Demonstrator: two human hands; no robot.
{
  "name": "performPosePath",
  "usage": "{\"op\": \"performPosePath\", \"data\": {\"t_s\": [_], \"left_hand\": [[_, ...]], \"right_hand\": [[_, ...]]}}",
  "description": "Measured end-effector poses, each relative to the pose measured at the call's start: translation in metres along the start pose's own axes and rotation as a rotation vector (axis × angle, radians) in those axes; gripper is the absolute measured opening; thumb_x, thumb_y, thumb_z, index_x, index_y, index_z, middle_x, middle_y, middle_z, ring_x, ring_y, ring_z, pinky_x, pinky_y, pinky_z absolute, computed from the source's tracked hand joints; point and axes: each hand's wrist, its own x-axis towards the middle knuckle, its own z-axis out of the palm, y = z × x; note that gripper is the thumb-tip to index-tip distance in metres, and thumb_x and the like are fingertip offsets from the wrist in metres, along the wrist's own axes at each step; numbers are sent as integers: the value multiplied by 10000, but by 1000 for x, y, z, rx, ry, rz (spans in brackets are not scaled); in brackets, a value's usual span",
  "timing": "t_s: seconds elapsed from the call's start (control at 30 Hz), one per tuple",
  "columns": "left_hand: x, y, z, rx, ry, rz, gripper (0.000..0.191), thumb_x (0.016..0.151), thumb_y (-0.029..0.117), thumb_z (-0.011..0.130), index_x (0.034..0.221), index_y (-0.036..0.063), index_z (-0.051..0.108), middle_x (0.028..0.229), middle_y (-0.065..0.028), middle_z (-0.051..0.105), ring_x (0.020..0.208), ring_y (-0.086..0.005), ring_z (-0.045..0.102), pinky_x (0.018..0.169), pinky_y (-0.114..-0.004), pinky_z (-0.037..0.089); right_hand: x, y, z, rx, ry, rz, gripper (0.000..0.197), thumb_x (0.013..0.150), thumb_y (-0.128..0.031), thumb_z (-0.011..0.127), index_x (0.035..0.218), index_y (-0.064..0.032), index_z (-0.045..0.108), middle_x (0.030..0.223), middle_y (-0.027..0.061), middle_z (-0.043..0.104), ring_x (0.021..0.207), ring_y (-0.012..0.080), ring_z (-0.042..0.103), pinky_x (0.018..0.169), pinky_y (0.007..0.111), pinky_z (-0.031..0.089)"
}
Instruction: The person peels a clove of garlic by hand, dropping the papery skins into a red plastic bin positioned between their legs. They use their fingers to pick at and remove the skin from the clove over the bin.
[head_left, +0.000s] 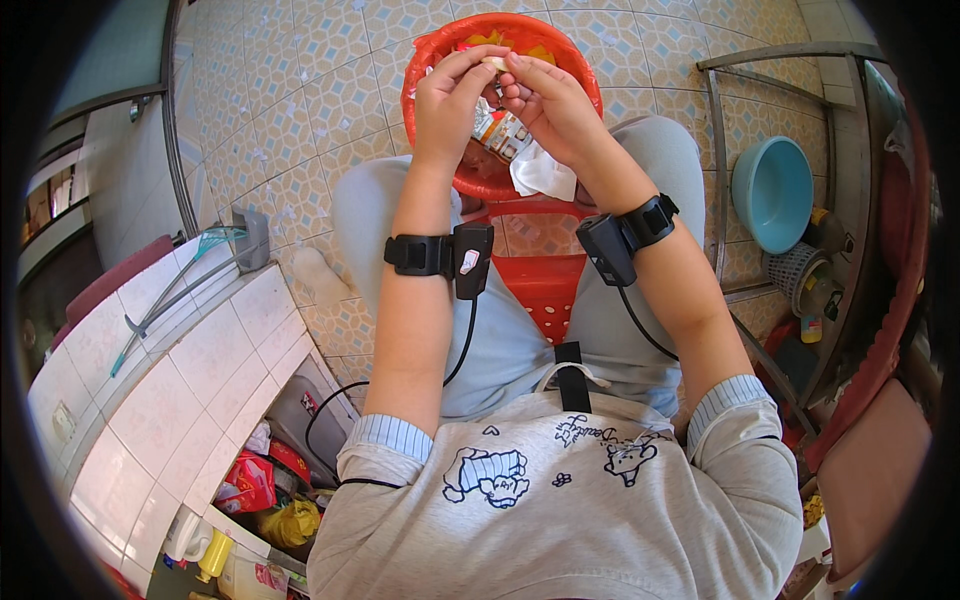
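My left hand (447, 97) and my right hand (553, 101) meet over a red plastic bin (589, 71). Between the fingertips of both is a small pale piece (496, 63) that looks like a garlic clove; the fingers partly cover it. A red plastic bag seems to line the bin. Inside it, below my hands, lie a printed wrapper (504, 136), a white tissue (543, 174) hanging over the near rim, and yellow scraps (541, 54). The bin stands on the floor at my knees.
A red plastic stool (538, 289) shows between my legs. White scraps dot the tiled floor (337, 82). To the right, a blue basin (772, 195) and a grey basket (795, 271) stand beside a metal frame (714, 172). A white-tiled ledge (217, 382) borders my left side.
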Motion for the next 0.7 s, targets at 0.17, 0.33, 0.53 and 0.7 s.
{"op": "performPosePath", "data": {"t_s": [0.17,0.33,0.53,0.7], "left_hand": [[1,1,-1,-143,10,-55,188,807,58,489,918,-36,609,740,-60,594,598,-100,534,558,-213,439],[0,3,-1,-192,20,-66,188,802,53,483,904,-43,608,723,-66,593,595,-103,537,561,-216,444],[0,2,-3,-218,48,-76,178,798,61,494,883,-46,608,724,-72,597,601,-107,555,562,-214,457],[1,1,-5,-190,73,-85,172,808,78,515,881,-47,609,725,-71,600,597,-102,555,560,-215,461]], "right_hand": [[-1,0,2,-31,-13,-43,148,860,-168,525,896,-36,582,768,14,581,691,80,545,659,207,453],[-1,2,2,-76,-32,-73,147,859,-161,528,891,-30,586,769,23,583,687,79,542,647,207,450],[-2,2,4,-141,-44,-103,140,853,-148,537,888,-22,589,756,27,584,675,81,541,629,201,441],[-2,4,6,-168,-43,-111,143,853,-142,535,898,-17,588,749,27,586,668,80,541,622,199,437]]}}
